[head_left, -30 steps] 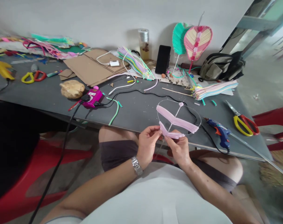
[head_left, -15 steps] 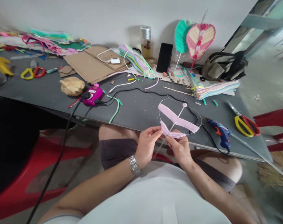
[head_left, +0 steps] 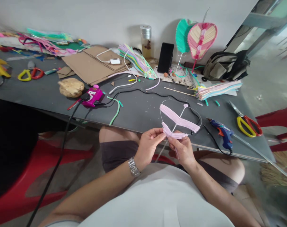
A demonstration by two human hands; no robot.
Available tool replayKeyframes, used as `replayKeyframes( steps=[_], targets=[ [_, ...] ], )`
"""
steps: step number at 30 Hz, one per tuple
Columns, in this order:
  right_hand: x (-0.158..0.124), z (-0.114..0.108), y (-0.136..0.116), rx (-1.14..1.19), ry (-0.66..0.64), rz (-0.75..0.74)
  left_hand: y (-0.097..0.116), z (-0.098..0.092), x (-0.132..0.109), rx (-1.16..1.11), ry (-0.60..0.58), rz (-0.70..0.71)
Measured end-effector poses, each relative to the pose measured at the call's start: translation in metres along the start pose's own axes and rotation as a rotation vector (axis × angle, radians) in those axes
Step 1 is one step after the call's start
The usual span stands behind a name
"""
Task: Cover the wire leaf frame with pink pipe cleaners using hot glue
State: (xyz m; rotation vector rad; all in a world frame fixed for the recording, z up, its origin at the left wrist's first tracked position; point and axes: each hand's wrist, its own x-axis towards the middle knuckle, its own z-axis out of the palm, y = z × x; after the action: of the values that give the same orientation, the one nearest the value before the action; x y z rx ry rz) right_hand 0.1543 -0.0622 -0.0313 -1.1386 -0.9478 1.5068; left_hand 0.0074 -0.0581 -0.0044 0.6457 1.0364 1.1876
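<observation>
A hand-fan frame of thin wire is held over the table's front edge, tilted, with a central stem and a small pink knob at its tip. Two V-shaped bands of pink pipe cleaners cross it, with bare wire around them. My left hand pinches the left side of the lower band between thumb and fingers. Close beside it, my right hand is closed at the point of that band by the stem, and a loose pink pipe-cleaner end hangs below its thumb. The fingertips partly hide the band.
A blue glue gun and yellow-and-red scissors lie to the right. Bundles of pipe cleaners rest behind. A black cable runs from a magenta power socket. Two finished fans, a phone and a bottle stand at the wall.
The view has shifted slightly. A pink pipe-cleaner end now shows below my right thumb. Both hands stay at the lower band, with their grip little changed.
</observation>
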Motion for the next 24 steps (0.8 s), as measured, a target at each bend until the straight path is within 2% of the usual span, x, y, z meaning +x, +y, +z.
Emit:
replayKeyframes(
  steps=[7,15,24],
  targets=[
    [0.001,-0.007,-0.001,0.020,-0.052,0.047,0.004,-0.002,0.000,0.109,0.017,0.065],
    [-0.003,-0.004,-0.011,0.183,-0.107,0.242,0.001,-0.004,0.002,0.167,0.040,0.057],
    [-0.020,-0.014,-0.008,-0.050,0.054,0.282,-0.001,0.000,0.001,0.146,0.046,-0.002]
  ],
)
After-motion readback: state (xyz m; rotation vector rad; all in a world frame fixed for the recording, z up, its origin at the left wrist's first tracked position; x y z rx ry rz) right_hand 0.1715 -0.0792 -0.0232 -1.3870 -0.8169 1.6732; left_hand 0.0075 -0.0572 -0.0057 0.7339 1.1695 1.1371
